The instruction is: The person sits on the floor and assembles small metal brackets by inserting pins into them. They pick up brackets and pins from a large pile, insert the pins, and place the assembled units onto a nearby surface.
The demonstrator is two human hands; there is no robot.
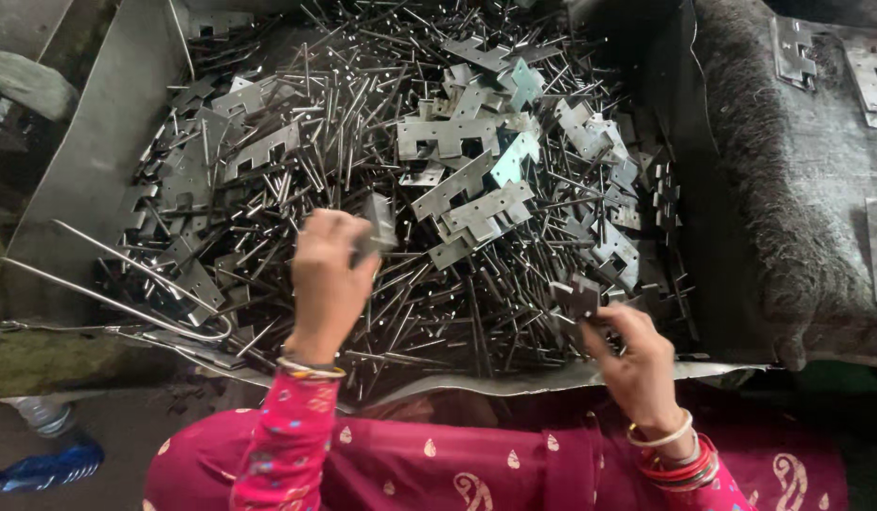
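Observation:
A big heap of thin metal pins (363, 142) and flat notched metal plates (457, 137) fills a sheet-metal tray (88, 161) in front of me. My left hand (327, 284) is raised over the heap with its fingers closed on a small grey metal plate (377, 227). At the tray's near right edge, my right hand (632, 355) pinches another small notched plate (575, 295) between thumb and fingers. Bangles ring both wrists, and pink patterned sleeves cover my arms.
Long bent wire rods (116, 303) lie along the tray's left front. A dark fuzzy mat (788, 208) at the right carries more flat plates (874, 80). A blue object (45, 466) lies on the floor at lower left.

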